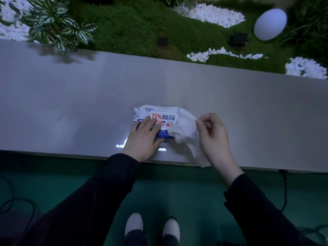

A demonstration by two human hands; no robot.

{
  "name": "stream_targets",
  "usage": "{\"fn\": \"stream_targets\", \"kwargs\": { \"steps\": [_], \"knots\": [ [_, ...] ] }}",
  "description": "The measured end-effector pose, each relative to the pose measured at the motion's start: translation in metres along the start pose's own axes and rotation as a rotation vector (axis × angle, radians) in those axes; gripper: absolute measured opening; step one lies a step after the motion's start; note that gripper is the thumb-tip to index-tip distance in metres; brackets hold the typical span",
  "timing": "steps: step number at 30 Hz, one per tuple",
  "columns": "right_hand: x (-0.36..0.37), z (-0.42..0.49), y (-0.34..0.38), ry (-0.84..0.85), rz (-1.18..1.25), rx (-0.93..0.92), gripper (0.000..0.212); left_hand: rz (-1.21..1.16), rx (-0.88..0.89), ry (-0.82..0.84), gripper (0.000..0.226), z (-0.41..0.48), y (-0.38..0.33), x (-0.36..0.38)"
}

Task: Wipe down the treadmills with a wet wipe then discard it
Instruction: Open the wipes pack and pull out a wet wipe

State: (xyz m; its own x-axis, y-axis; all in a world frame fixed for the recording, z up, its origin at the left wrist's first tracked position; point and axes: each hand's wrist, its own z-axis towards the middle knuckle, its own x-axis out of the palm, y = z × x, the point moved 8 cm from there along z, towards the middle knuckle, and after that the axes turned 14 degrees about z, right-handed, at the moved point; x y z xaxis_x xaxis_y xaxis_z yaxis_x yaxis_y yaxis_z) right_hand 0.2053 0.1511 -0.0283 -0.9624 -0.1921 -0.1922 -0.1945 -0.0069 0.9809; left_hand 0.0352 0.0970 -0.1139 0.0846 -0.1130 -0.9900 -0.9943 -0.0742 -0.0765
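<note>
Near the tabletop's [71,96] front edge, the left hand [142,137] presses the wipe pack [159,116] flat; the right hand [213,132] pinches a wet wipe [184,130].

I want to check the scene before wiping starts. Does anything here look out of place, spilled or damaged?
Nothing stands out. The wipe pack lies flat on the grey ledge, pressed down by the left hand. The right hand pinches a wet wipe that comes out of the pack. No spill shows.
</note>
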Motion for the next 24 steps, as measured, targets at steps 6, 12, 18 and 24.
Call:
{"fn": "stream_targets", "kwargs": {
  "steps": [6,12,18,24],
  "knots": [
    [-0.009,-0.009,0.031,-0.046,0.176,0.105,0.022,-0.814,-0.395,0.061,0.041,-0.024,0.001,-0.037],
    [-0.026,-0.035,0.089,-0.02,0.382,0.173,0.013,-1.675,-0.376,0.337,0.054,-0.063,-0.073,-0.103],
    [-0.078,-0.061,0.151,-0.115,0.456,0.17,0.012,-1.722,-0.265,0.14,0.013,-0.087,-0.093,-0.188],
    [-0.122,-0.105,0.199,-0.102,0.55,0.187,0.011,-1.46,-0.253,-0.053,0.013,-0.119,-0.114,-0.264]
  ]
}}
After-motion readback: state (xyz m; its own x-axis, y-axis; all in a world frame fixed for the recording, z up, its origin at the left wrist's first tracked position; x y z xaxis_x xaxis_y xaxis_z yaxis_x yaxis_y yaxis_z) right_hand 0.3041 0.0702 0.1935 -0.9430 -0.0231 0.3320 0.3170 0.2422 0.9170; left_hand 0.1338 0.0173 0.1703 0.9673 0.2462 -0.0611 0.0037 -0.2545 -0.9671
